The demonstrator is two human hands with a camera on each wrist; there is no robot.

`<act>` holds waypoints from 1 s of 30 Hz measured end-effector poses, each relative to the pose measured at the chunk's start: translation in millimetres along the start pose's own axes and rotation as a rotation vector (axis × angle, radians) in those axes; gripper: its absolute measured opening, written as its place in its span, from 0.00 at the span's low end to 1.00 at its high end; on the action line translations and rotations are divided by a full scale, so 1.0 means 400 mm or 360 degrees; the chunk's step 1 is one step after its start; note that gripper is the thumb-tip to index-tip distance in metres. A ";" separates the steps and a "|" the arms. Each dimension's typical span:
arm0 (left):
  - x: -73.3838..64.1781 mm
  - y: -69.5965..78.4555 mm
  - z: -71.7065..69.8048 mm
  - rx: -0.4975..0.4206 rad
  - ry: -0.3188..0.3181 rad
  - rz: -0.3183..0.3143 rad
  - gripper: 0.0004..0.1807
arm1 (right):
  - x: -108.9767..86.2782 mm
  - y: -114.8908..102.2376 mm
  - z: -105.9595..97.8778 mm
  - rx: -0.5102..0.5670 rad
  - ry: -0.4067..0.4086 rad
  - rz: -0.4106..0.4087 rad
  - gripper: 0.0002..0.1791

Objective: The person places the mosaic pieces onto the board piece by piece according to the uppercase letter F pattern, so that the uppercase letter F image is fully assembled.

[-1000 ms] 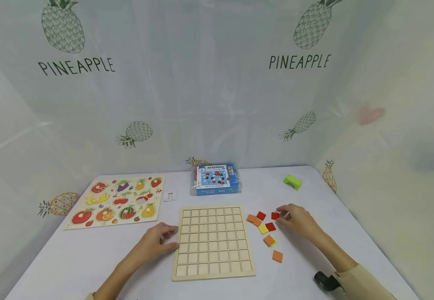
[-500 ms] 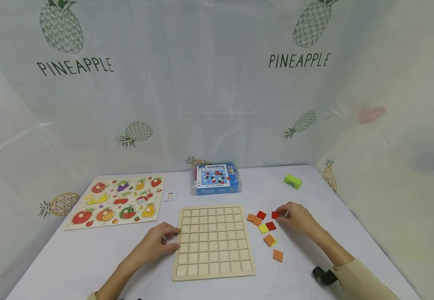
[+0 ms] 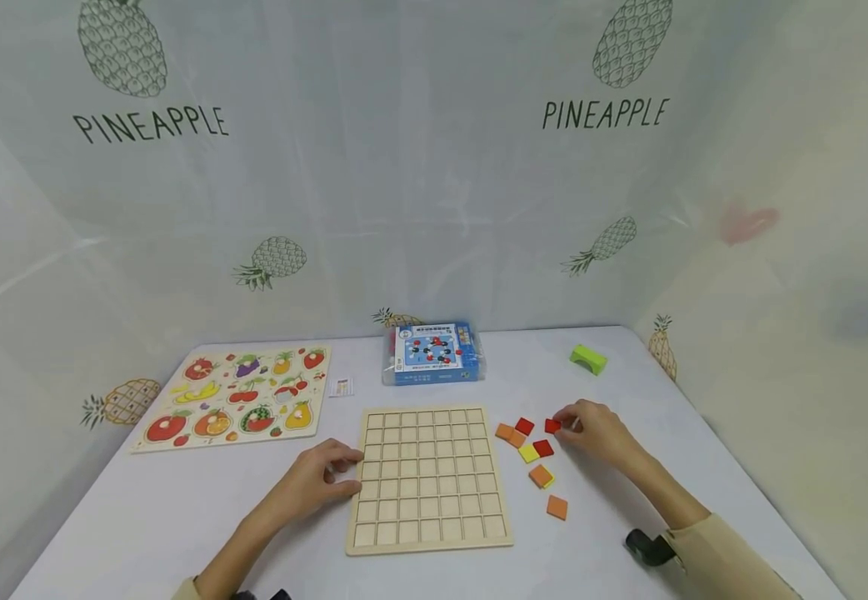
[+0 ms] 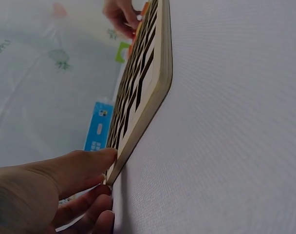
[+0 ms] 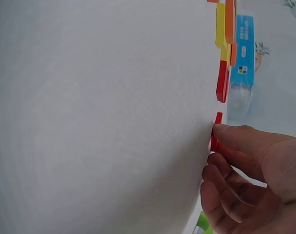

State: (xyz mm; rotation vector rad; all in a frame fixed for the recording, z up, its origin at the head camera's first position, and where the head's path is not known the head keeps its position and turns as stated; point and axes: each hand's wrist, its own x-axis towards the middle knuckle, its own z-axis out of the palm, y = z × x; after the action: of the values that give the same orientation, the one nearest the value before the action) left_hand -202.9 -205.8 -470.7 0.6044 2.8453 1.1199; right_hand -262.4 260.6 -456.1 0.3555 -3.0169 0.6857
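A pale wooden grid board point(image 3: 430, 479) lies on the white table. My left hand point(image 3: 317, 481) rests at its left edge, fingers relaxed, thumb and fingertips against the rim; the left wrist view shows the thumb point(image 4: 103, 157) right on that edge. To the board's right, my right hand point(image 3: 597, 432) pinches a small red square tile point(image 3: 551, 426) between thumb and forefinger. Seen from the right wrist, this tile point(image 5: 217, 127) is close on the tabletop, partly hidden by the thumb. Two other red tiles point(image 3: 543, 448), several orange tiles point(image 3: 557, 507) and yellow ones point(image 3: 528, 453) lie nearby, some overlapping.
A fruit puzzle board point(image 3: 235, 400) lies at the back left, with a small printed card point(image 3: 341, 387) beside it. Behind the grid stands a blue boxed set point(image 3: 434, 354). A green arch block point(image 3: 588, 359) is at the back right. Pineapple-printed curtain surrounds the table.
Both hands stay nearly in place. My right thumb and forefinger have drawn slightly closer on the red tile. The head view has shifted a little.
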 end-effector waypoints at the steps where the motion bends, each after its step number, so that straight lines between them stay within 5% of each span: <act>1: 0.001 0.000 0.000 -0.0006 -0.0003 -0.0001 0.22 | 0.000 0.000 0.000 0.0001 -0.0003 -0.0001 0.13; 30: 0.002 0.003 -0.003 -0.0022 -0.0028 -0.0005 0.22 | 0.005 0.003 -0.009 0.0007 -0.0042 -0.0010 0.13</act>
State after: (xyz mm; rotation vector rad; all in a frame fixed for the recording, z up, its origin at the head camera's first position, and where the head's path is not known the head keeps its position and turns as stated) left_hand -203.3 -205.4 -469.0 0.6061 2.8202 1.1271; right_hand -264.7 262.8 -453.0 0.3767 -3.0383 0.6925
